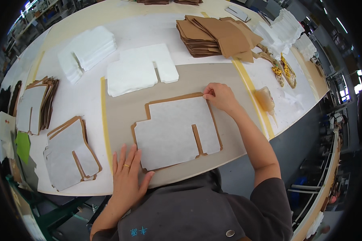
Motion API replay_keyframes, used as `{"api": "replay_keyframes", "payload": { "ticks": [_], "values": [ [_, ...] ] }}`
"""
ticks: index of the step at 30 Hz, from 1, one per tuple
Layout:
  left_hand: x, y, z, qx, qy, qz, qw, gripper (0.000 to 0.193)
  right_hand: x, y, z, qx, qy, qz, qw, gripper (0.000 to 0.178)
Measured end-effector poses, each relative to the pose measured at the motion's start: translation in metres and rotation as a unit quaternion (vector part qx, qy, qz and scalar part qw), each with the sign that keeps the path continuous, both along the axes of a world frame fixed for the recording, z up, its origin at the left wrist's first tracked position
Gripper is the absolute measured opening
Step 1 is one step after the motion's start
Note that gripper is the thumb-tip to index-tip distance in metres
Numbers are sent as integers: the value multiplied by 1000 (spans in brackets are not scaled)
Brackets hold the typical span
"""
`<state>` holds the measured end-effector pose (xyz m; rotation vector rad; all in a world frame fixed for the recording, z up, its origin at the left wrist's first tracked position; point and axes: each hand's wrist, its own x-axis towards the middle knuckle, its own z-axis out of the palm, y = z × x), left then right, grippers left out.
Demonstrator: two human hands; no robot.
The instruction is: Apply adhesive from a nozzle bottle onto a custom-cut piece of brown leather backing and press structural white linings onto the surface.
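Head view, fingers (208, 91) at panel (169, 132) edge, bare mat (229, 128)

Blue characters (138, 231) (a pair) stand on the dark apron (181, 213).

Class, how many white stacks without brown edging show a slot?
2: the back-left stack and the middle stack, just beyond the brown-edged sheet. Others may be hidden in the right-hand white pile.
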<state>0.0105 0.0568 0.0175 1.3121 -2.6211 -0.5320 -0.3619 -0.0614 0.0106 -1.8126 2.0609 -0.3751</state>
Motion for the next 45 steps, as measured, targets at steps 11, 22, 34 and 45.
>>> {"api": "replay_keyframes", "payload": {
  "ticks": [11, 22, 34, 45],
  "values": [
    [10, -29, 13, 64, 464, 191, 863, 76, 87, 84, 88, -511, -273, 224, 784, 14],
    [233, -4, 34, 75, 470, 458, 751, 42, 334, -47, 22, 25, -509, 178, 842, 40],
    [181, -1, -1, -268, 50, 428, 862, 47, 67, -28, 22, -288, -2, 97, 953, 48],
    [31, 16, -37, -144, 274, 190, 932, 41, -359, 70, -34, 122, 109, -140, 976, 59]
  ]
}}
